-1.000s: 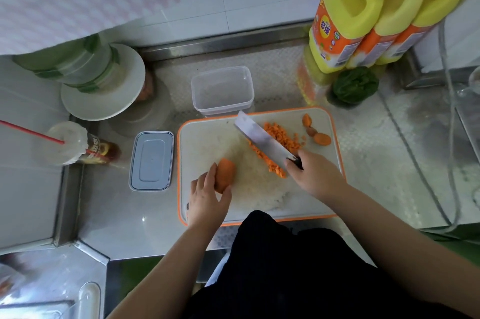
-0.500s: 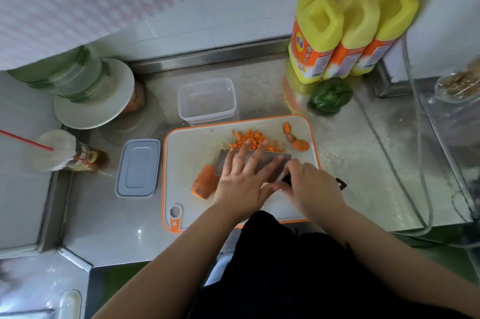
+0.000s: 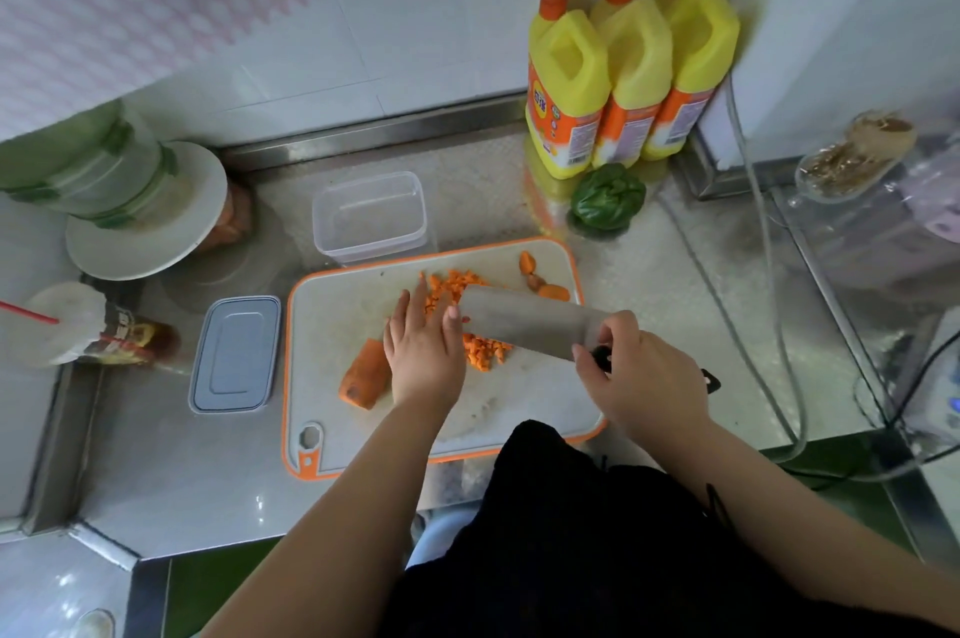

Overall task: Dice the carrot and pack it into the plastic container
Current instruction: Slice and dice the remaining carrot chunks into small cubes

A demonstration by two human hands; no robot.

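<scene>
Carrot dice (image 3: 483,351) heaped on cutting board (image 3: 519,403), between both hands; second heap (image 3: 452,286) just past left fingertips. Uncut carrot chunk (image 3: 363,372) parked just left of left hand (image 3: 423,357), probably kept out of the blade's path. Left hand flat, fingers straight, against the dice and cleaver blade (image 3: 524,320), likely herding dice onto the steel for transfer. Right hand (image 3: 639,377) clenched round cleaver handle, blade tilted low over the heap like a scoop. Plastic container (image 3: 370,216) lidless beyond left hand, touching board's far edge, so a short carry. Lid (image 3: 235,354) on bench left of board. Handle mostly hidden by right hand; contact under left palm not visible; blade-to-board contact unclear.
</scene>
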